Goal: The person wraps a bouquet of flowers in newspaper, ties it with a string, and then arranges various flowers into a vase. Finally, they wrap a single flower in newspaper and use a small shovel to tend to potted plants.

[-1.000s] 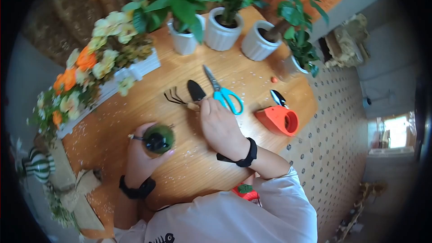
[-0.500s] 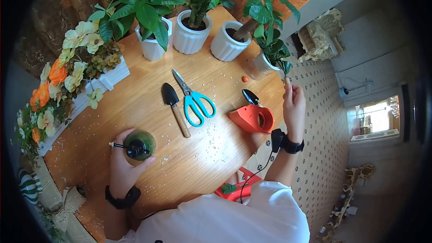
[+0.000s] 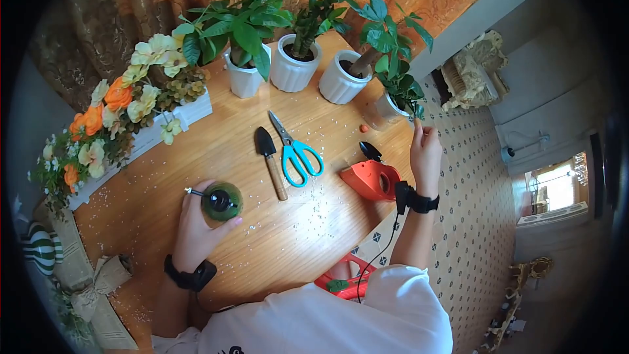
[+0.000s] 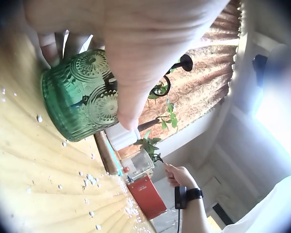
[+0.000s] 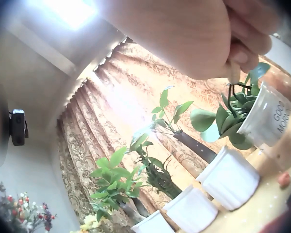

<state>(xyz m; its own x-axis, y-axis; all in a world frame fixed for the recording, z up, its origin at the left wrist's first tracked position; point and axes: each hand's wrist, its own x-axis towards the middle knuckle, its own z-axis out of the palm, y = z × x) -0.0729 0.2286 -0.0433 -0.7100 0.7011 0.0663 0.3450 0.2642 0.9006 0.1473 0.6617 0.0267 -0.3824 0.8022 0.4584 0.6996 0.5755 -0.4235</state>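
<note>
In the head view, my left hand (image 3: 196, 229) grips the green glass spray bottle (image 3: 221, 201), which stands upright on the table. The left wrist view shows its patterned green glass (image 4: 77, 114) between my thumb and fingers. My raised right hand (image 3: 426, 160) pinches the small hand rake by its handle, beside the leafy plant (image 3: 401, 92) in the clear pot (image 3: 382, 115). Black tines (image 5: 231, 93) point down into the leaves in the right wrist view; my fingers hide most of the handle. How deep the tines reach, I cannot tell.
A trowel (image 3: 274, 172) and blue-handled scissors (image 3: 303, 157) lie mid-table. An orange-red container (image 3: 370, 180) and a small black-bladed tool (image 3: 370, 151) sit near the right edge. White pots (image 3: 296, 73) line the back; a flower planter (image 3: 173, 121) stands left. White grains dot the wood.
My right hand has lifted the rake from beside the trowel and carried it right to the plant in the clear pot. My left hand still holds the bottle on the table.
</note>
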